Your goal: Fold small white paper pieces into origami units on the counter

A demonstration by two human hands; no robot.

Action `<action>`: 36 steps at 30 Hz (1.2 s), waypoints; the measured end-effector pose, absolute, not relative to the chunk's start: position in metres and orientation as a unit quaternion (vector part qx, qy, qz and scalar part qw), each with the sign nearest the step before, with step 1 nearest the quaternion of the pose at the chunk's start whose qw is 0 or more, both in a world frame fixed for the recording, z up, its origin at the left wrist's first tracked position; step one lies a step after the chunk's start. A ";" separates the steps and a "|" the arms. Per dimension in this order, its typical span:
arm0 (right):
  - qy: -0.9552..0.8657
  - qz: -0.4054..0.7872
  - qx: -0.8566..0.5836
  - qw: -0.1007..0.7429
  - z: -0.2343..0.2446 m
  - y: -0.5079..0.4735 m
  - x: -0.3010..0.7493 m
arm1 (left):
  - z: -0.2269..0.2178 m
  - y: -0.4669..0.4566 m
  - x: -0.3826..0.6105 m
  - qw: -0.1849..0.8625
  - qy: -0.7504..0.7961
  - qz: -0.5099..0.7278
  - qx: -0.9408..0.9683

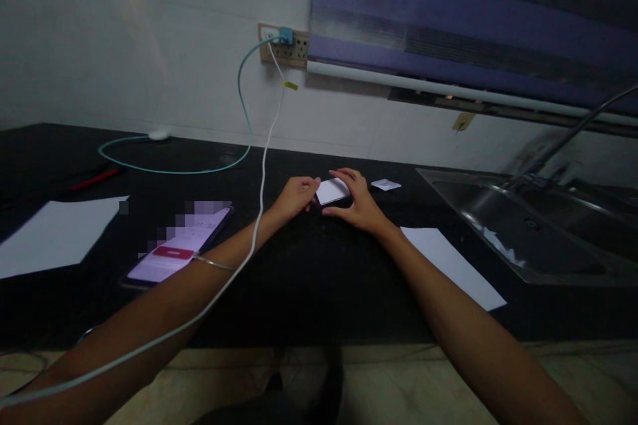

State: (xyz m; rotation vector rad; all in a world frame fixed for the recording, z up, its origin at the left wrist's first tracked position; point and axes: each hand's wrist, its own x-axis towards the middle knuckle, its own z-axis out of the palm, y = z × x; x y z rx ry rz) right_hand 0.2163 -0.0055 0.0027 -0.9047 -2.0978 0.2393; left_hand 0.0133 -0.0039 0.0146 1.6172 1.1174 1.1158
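A small white rectangle of paper, perhaps folded or stacked, is between my two hands over the black counter. At its left edge, my left hand is closed, with the thumb and fingers pinching the near corner. My right hand curves around the right side, fingers at the far edge and thumb apart from them near the close edge. Whether its fingertips press on the paper I cannot tell. Just beyond the right hand lies another small white piece of paper.
White sheets lie at left and right on the black counter. A lit phone sits beside my left forearm. A white cable crosses that arm from the wall socket. At right is a metal sink.
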 end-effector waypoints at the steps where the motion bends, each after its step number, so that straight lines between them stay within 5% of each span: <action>1: -0.844 0.082 -0.351 0.397 0.002 -0.006 0.216 | 0.015 -0.004 0.013 0.426 0.443 0.450 0.648; 17: -0.846 0.088 -0.364 0.379 0.000 -0.006 0.214 | 0.011 0.000 0.013 0.462 0.411 0.440 0.651; 36: -0.799 0.074 -0.370 0.469 0.002 -0.003 0.215 | 0.007 0.003 0.012 0.525 0.392 0.425 0.624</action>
